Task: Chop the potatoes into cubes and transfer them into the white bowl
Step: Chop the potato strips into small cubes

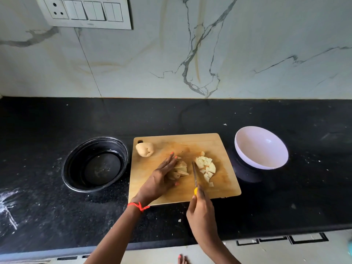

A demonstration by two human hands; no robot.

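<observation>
Fingers (pixel 170 162) of your left hand (pixel 161 180) are straight and together, pressing flat on top. Right hand (pixel 202 212) is wrapped round the handle. Everything's on the cutting board (pixel 219 189), with the white bowl (pixel 261 149) just off its right edge and the cubes (pixel 206 166) nearest it. The sliced potato (pixel 181 169) sits under your left fingers. The knife (pixel 194 174) points away from you, between slices and cubes, so I'd guess crosscuts come next.

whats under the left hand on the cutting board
Under the left hand lies sliced potato, its cut slabs poking out past the fingers on the cutting board. How much potato sits beneath the palm is covered. The right hand holds the knife.
</observation>
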